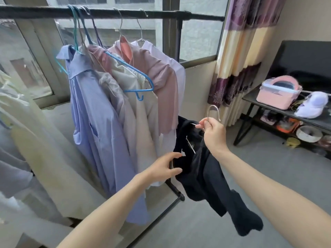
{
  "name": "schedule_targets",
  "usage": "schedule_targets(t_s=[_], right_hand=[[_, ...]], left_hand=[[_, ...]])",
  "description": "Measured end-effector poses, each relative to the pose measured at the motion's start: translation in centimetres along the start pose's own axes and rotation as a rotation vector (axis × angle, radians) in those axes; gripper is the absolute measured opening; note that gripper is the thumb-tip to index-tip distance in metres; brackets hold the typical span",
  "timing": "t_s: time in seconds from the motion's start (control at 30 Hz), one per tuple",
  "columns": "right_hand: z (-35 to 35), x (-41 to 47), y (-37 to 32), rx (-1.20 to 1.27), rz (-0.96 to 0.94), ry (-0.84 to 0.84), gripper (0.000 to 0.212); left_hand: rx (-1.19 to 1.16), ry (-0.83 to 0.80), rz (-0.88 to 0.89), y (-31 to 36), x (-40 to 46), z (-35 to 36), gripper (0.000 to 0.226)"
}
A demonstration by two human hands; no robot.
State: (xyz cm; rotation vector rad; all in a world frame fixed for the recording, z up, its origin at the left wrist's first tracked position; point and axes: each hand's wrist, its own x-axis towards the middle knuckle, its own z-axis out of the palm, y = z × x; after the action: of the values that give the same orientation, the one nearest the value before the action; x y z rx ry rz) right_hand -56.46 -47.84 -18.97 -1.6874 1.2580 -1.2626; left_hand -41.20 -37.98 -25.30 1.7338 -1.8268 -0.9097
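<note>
The black garment (200, 176) hung unevenly from the metal hanger (208, 113), bunched on one side with a long end trailing low toward the floor. It looked likely to slide off the wire if the hanger tipped further or was lifted quickly toward the rail (125, 14). The rail was already crowded. Pushing the hook in among the blue shirt (93, 113), the pink shirt (161, 77) and the empty blue hanger (136, 81) could catch a sleeve or knock a neighbour loose. The hanger was held well below the rail, in front of the rack's right end. The right hand (213, 131) was clenched around the hanger's neck just under the hook, fingers curled tight around the wire and the hook standing free above the fist. The left hand (164, 167) was only partly closed, with the thumb below and the fingers above an edge of the dark cloth, holding it lightly between them. So loose a hold would probably do little to stop the cloth once it began to slip.
</note>
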Motion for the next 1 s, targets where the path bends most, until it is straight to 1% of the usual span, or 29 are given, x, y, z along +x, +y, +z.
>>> schedule_targets(t_s=[0.1,0.17,0.2,0.23,0.27,0.33,0.37,0.43,0.5,0.57,0.63,0.7,0.77,0.87,0.93,0.97,1.0], right_hand=[[-0.9,0.5,0.3,0.102,0.068,0.070,0.034],[-1.3,0.6,0.1,0.172,0.081,0.112,0.034],[-1.5,0.6,0.1,0.200,0.085,0.138,0.034],[-1.7,0.8,0.1,0.225,0.089,0.159,0.033],[-1.8,0.9,0.1,0.242,0.095,0.172,0.033],[-2.1,1.1,0.2,0.234,0.092,0.179,0.033],[-2.3,1.2,0.4,0.195,0.074,0.170,0.031],[-2.9,1.2,0.9,0.048,0.008,0.109,0.026],[-3.6,1.2,2.0,-0.134,-0.082,-0.001,0.023],[-4.2,1.2,3.3,-0.377,-0.199,-0.152,0.022],[-4.7,1.1,4.5,-0.711,-0.347,-0.290,0.023],[-4.7,1.1,5.0,-0.907,-0.488,-0.401,0.026],[-4.4,0.6,4.6,-0.916,-0.490,-0.480,0.025],[-3.6,0.3,3.7,-0.839,-0.397,-0.580,0.024],[-3.4,0.8,3.2,-0.750,-0.322,-0.622,0.022],[-3.4,1.2,2.9,-0.695,-0.270,-0.640,0.020],[-3.4,1.6,2.5,-0.660,-0.225,-0.663,0.019]], left_hand=[[-0.032,-0.088,0.025,0.4,1.1,2.0,0.074],[-0.147,-0.169,-0.007,0.6,1.8,2.9,0.085],[-0.205,-0.204,-0.016,0.7,2.1,3.4,0.085],[-0.248,-0.218,-0.006,0.7,2.4,3.8,0.078],[-0.256,-0.215,0.001,0.9,2.4,4.0,0.063],[-0.256,-0.160,0.036,0.6,2.9,4.3,0.027],[-0.290,-0.138,0.032,0.5,3.0,4.1,0.019],[-0.370,-0.068,-0.024,0.1,3.1,3.0,0.019],[-0.395,0.052,-0.046,0.2,3.0,1.0,0.015],[-0.304,0.137,-0.015,0.5,2.6,-1.4,0.015],[-0.162,0.157,0.030,1.1,1.9,-3.7,0.019],[-0.032,0.173,0.076,1.7,1.4,-5.7,0.022],[0.076,0.204,0.124,2.8,0.9,-7.3,0.022],[0.247,0.275,0.209,4.5,0.3,-9.3,0.022],[0.433,0.304,0.257,4.9,0.0,-10.2,0.023],[0.570,0.295,0.259,5.0,-0.1,-10.6,0.031],[0.725,0.261,0.244,5.0,-0.3,-10.9,0.044]])
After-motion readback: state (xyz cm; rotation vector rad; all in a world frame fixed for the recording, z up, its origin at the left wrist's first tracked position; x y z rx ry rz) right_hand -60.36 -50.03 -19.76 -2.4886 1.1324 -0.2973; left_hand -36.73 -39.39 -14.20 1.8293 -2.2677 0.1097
